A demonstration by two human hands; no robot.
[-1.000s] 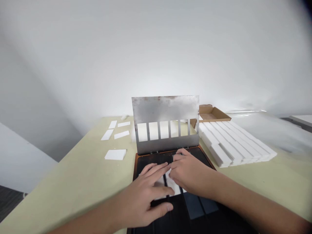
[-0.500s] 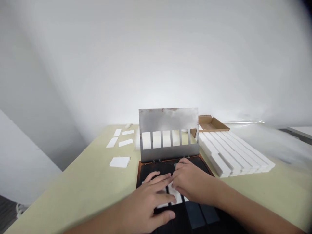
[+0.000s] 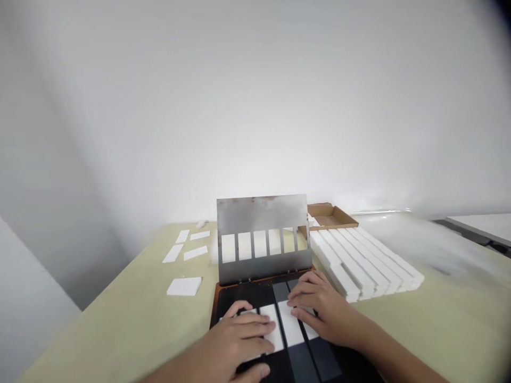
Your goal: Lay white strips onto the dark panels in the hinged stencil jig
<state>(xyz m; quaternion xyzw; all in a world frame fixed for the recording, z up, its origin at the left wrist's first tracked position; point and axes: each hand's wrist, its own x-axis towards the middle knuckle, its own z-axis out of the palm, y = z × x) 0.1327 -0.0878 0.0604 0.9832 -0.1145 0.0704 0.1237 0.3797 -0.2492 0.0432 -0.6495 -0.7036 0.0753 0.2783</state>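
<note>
1. A pale green table (image 3: 120, 324) runs out of the bottom of the view, with open tabletop on both sides of the work. A white-topped table (image 3: 479, 224) sits beyond it on the right, cut off by the frame.
2. A black board (image 3: 235, 298) with a brown rim lies at the near edge, its bottom cut off by the frame.
3. A steel plate (image 3: 261, 213), stained and slotted, stands hinged at the board's far edge. White shows through its slots, but what lies behind is hard to make out.
4. A stack of long white bars (image 3: 367, 260) lies to the right, partly hiding a cardboard tray (image 3: 329, 217).
5. White rectangular pieces (image 3: 183, 286) lie apart on the left.
6. White strips (image 3: 290, 323) lie in the board's grooves, their ends partly covered.
7. The left hand (image 3: 235, 335) lies flat on the strips, fingers together, not gripping.
8. The right hand (image 3: 323, 303) lies flat on them too, fingers slightly spread, not gripping.
</note>
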